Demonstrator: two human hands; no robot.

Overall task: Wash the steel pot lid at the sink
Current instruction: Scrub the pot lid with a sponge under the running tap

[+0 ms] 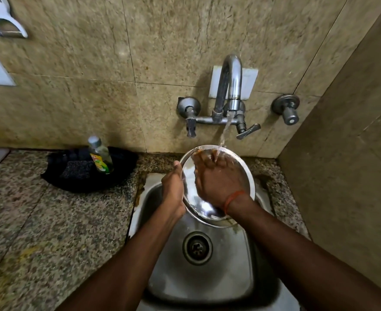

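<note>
- Steel pot lid (241,176) held tilted above the sink (198,277), under the running tap (230,86) at 12 o'clock.
- Stage, judged: rinsing or rubbing under way; finishing and setting down remain.
- Left hand (173,187) clamps the lid rim at 9 o'clock.
- Right hand (216,180) spread flat, rubbing its face.
</note>
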